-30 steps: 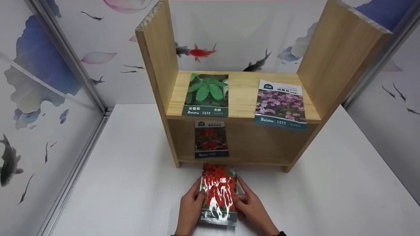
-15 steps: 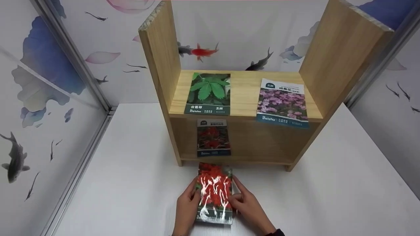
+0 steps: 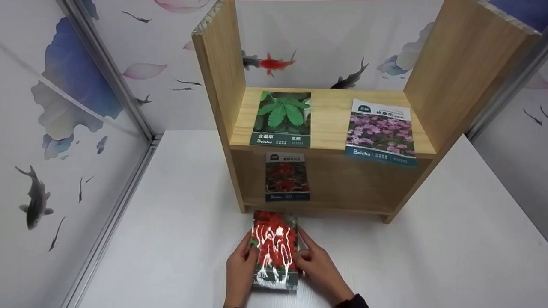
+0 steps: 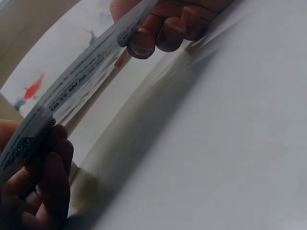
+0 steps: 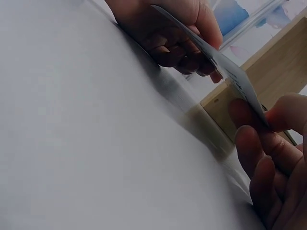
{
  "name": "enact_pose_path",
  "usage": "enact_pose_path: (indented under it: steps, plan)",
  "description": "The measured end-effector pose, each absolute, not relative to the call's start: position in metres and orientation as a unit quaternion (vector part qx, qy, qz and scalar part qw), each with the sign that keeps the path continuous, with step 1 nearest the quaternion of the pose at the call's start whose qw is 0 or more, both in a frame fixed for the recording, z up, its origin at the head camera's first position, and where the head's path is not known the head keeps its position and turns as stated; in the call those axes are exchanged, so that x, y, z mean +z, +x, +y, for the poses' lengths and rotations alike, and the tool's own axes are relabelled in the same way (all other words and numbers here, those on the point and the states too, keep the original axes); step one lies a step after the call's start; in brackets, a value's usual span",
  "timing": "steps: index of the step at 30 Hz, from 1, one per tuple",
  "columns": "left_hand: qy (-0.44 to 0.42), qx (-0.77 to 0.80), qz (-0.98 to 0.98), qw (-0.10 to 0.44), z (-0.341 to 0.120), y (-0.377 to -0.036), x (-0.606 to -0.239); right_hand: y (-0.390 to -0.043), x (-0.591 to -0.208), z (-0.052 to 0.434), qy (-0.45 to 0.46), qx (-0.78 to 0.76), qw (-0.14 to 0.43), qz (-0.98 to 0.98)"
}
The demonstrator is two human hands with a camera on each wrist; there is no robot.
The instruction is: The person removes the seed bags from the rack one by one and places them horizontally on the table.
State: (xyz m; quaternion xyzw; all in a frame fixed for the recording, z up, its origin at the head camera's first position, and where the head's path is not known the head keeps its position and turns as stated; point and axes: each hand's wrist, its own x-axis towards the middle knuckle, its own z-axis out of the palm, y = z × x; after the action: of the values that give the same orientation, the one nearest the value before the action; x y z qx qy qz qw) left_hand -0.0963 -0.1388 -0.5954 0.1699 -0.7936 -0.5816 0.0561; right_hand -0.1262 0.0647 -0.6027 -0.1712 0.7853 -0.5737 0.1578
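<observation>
Both hands hold a glossy seed packet [image 3: 275, 252] with red flowers on its front, over the white table just before the wooden shelf. My left hand [image 3: 241, 267] pinches its left edge, thumb on the front. On the opposite edge, the thumb and fingers of my right hand [image 3: 320, 267] pinch it too. Bright glare covers much of the picture side. From below, the left wrist view shows the packet's printed white back [image 4: 72, 81], with fingertips under both edges. In the right wrist view the packet [image 5: 225, 67] is seen nearly edge-on, tilted above the tabletop.
The two-level wooden shelf [image 3: 329, 119] stands behind the hands. On its upper board lie a green-leaf packet [image 3: 281, 117] at left and a pink-flower packet [image 3: 380, 132] at right, overhanging the front. A darker red-flower packet [image 3: 287, 176] leans in the lower level. Printed walls surround the white table [image 3: 180, 222].
The head view has shifted, so the shelf sits slightly farther right in it. The held packet and both hands have moved a little left relative to the shelf, with the grip unchanged.
</observation>
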Motion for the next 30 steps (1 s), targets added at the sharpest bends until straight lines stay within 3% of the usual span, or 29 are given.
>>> enact_pose_path:
  steps: [8, 20, 30]
  plan:
    - [0.232, -0.545, -0.801, 0.088, -0.147, -0.093, -0.596, -0.129, -0.602, 0.047, -0.192, -0.563, 0.157, 0.788]
    - [0.24, -0.515, -0.807, 0.159, -0.161, -0.086, -0.597, -0.12, -0.57, 0.026, -0.209, -0.549, 0.146, 0.796]
    - [0.261, -0.473, -0.824, 0.172, -0.181, -0.087, -0.599, -0.129, -0.603, 0.005, -0.205, -0.529, 0.131, 0.813]
